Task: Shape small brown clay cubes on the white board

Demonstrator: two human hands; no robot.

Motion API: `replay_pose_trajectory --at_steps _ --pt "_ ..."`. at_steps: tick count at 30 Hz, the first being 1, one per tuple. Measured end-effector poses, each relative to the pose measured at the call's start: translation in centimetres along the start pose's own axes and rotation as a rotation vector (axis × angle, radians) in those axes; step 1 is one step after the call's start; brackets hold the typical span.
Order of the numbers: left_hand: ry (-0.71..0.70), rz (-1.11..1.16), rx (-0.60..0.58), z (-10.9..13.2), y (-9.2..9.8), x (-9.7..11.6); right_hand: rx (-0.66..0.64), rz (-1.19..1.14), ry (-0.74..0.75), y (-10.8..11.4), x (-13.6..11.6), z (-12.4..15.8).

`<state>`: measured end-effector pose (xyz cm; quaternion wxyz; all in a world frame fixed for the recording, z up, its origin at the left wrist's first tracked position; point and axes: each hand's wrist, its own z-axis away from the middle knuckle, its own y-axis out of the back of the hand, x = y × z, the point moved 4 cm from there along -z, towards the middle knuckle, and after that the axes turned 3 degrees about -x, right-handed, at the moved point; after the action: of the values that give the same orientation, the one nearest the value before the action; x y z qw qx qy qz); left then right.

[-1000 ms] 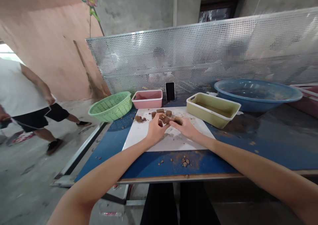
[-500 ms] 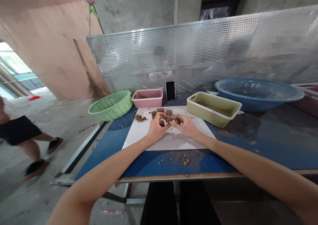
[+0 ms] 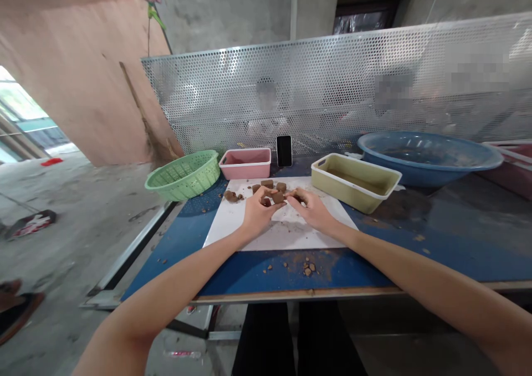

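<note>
My left hand (image 3: 257, 209) holds a short brown clay-like lump (image 3: 278, 197) between thumb and fingers, over a white board (image 3: 286, 232). Close on the right of that lump is my right hand (image 3: 312, 210), its thumb and fingertips drawn together in a pinch. Whether a small bit sits inside this pinch I cannot make out. Behind the fingers lie several similar brown pieces, among them a cylindrical piece (image 3: 267, 183) and a blockish piece (image 3: 281, 187). A rougher lump (image 3: 230, 196) with crumbs rests near the board's left edge.
Around the board on the blue table (image 3: 257, 282) stand a green basket (image 3: 187, 179), a pink bin (image 3: 247, 168), a phone (image 3: 284, 150), a yellow-green bin (image 3: 353, 185) and a large blue basin (image 3: 428, 168). Crumbs (image 3: 308, 268) lie near the front edge. Someone's foot (image 3: 19, 312) shows at left.
My right hand has drawn slightly off the lump, its fingers now pinched beside it. The lump stays in my left hand. The person walking at left has mostly left view; a dustpan shows there.
</note>
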<state>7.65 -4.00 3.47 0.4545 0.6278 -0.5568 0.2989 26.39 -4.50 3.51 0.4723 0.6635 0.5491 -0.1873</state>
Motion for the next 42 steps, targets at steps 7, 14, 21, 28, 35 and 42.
replay_pose_trajectory --at_steps 7,14,21,28,35,42 --pt "0.016 0.001 0.021 -0.2 0.4 0.1 -0.009 0.016 0.003 0.1 -0.2 0.0" --pt "-0.028 -0.021 0.000 -0.2 0.0 -0.4 -0.017 0.002 0.003 -0.1 0.2 0.0" --pt "-0.075 -0.069 -0.055 0.0 -0.3 -0.1 -0.033 -0.088 -0.045 -0.2 0.2 -0.1" --pt "-0.047 -0.053 -0.071 0.1 -0.1 0.2 -0.144 -0.295 -0.201 -0.8 0.9 -0.2" --pt "-0.034 -0.021 -0.092 0.1 0.0 0.1 -0.147 -0.368 -0.304 -1.0 1.8 -0.1" --pt "-0.049 -0.036 -0.100 0.2 -0.2 0.3 -0.164 -0.329 -0.268 -0.6 1.0 -0.2"
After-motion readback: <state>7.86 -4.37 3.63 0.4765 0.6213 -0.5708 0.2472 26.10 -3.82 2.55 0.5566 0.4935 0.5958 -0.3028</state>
